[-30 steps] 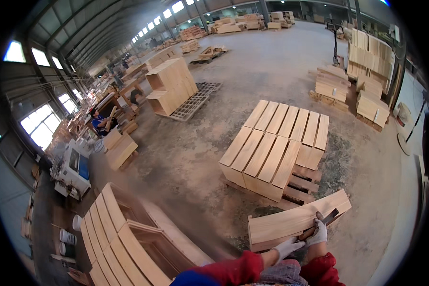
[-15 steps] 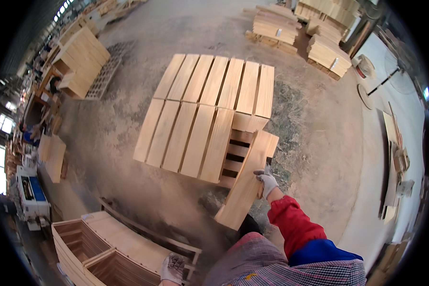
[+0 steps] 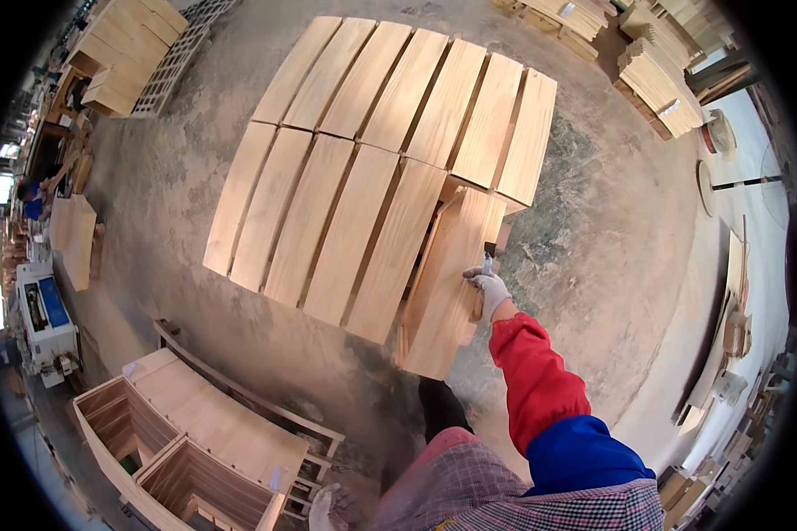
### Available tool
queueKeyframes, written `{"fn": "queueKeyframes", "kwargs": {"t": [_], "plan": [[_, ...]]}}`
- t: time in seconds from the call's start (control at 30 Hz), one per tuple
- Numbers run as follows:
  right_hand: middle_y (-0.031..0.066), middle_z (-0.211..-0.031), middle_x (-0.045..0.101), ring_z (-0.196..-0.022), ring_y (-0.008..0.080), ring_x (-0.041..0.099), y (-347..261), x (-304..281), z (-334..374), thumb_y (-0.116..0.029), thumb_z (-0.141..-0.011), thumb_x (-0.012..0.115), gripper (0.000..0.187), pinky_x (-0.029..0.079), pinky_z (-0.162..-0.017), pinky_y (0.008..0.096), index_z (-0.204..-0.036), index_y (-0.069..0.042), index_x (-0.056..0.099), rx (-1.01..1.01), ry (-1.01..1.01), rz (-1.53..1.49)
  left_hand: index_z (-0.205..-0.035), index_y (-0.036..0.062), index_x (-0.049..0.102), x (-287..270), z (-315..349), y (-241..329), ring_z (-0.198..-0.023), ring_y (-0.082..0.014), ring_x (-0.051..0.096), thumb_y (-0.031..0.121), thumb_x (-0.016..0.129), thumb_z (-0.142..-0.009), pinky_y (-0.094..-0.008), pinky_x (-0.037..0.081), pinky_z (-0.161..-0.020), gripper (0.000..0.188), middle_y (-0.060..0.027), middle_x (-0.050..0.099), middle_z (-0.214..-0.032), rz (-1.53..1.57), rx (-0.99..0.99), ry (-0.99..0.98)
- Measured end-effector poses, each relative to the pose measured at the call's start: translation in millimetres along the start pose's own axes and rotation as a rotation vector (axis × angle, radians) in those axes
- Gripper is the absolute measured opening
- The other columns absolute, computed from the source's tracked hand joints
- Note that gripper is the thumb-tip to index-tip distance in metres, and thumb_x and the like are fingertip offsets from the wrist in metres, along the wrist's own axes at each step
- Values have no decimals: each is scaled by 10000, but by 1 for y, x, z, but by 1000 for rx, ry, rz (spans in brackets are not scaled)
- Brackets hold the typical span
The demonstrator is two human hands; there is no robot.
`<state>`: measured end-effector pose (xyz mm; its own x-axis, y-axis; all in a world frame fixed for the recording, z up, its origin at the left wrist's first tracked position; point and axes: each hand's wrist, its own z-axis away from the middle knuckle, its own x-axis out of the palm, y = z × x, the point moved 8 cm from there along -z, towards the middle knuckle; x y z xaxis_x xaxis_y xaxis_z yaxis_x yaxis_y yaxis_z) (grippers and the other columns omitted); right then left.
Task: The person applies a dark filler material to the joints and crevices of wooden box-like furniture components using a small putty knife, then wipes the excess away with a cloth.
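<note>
While the gloved right hand [image 3: 489, 292] clamps the right edge of a wooden box [image 3: 443, 310], the box lies at the right end of a near row [image 3: 319, 230] of five like ones, just beside the last. Its long axis runs away from the person, the far end leaning right, roughly in line with its neighbours; that end reaches the front of a far row [image 3: 407, 97] of seven, though whether they touch cannot be told. Its near end stands by a dark trouser leg [image 3: 441, 407]. The gloved left hand [image 3: 330, 507] is low at the lower edge, beside a cabinet [image 3: 212, 416]; its fingers are too unclear to tell whether they are apart or together. The cabinet has two open compartments: wood pieces show inside both, with something dark green deep in the farther one. A slatted rail [image 3: 239, 387] runs along the cabinet's far side.
</note>
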<state>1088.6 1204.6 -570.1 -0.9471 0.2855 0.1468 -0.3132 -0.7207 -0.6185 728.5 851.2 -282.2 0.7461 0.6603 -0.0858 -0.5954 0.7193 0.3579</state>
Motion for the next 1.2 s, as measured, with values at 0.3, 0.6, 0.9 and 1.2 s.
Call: {"fn": "queueKeyframes", "kwargs": {"t": [0.3, 0.6, 0.9, 1.2], "plan": [[47, -909, 638, -869, 146, 566, 18, 8, -46, 67, -752, 464, 236, 440, -800, 258, -867, -38, 641, -50, -82, -8, -1136, 96, 549, 17, 1, -17, -948, -210, 568, 252, 564, -896, -388, 491, -809, 286, -62, 600, -1021, 75, -103, 41], [46, -880, 650, -857, 144, 579, 17, 11, -43, 71, -743, 478, 233, 453, -800, 256, -851, -34, 656, -85, -51, -3, -1159, 76, 538, 6, -5, -25, -934, -193, 577, 271, 547, -915, -351, 486, -815, 313, -59, 602, -1026, -57, -63, 44], [44, -891, 644, -849, 137, 573, 18, 2, -42, 64, -761, 482, 220, 448, -781, 239, -871, -25, 650, -92, -4, -21, -1191, 53, 522, 1, -13, -26, -965, -191, 570, 268, 520, -932, -341, 472, -852, 336, -60, 588, -1074, -151, -18, 48], [49, -887, 640, -849, 145, 574, 16, 11, -58, 61, -760, 478, 216, 443, -793, 250, -872, -17, 645, -116, -74, 43, -1197, 53, 525, 7, -17, -21, -1019, -177, 543, 270, 515, -932, -329, 458, -870, 343, -58, 572, -1108, -173, -42, 58]]}}
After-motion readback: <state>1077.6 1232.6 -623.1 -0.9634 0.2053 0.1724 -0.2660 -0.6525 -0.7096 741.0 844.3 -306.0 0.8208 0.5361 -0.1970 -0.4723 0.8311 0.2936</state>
